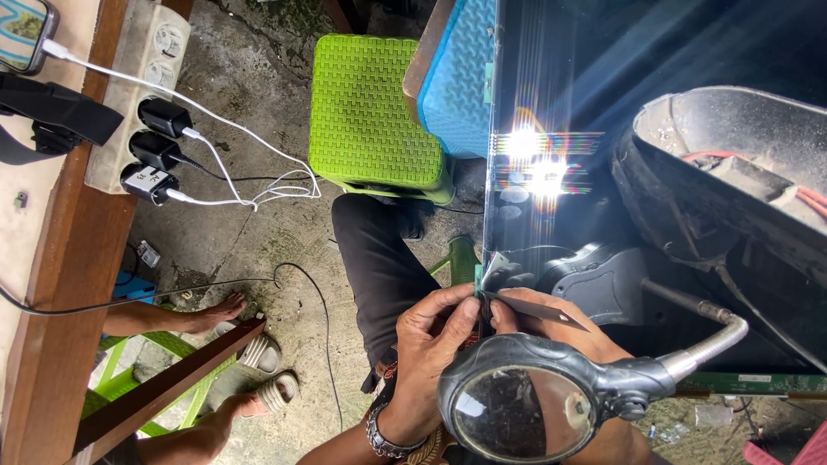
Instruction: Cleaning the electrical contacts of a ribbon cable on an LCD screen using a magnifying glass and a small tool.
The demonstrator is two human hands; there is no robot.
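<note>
A big dark glossy screen panel (603, 103) lies in front of me and mirrors bright lights. My left hand (428, 337), with a bracelet on its wrist, pinches the panel's near corner edge (482, 280), where a small green strip shows. My right hand (560, 331) is just beside it and holds a thin flat dark blade (541, 309) whose end lies at that same corner. A black magnifying lens (517, 412) on a bendable metal neck (706, 344) hangs over my right hand and hides most of it.
A black curved housing with red wires (732, 164) rests on the panel at right. A green stool (375, 112) and a blue stool (461, 77) stand on the concrete floor. At left, a power strip with chargers (142, 103), a phone (21, 30) and another person's sandalled feet (258, 362).
</note>
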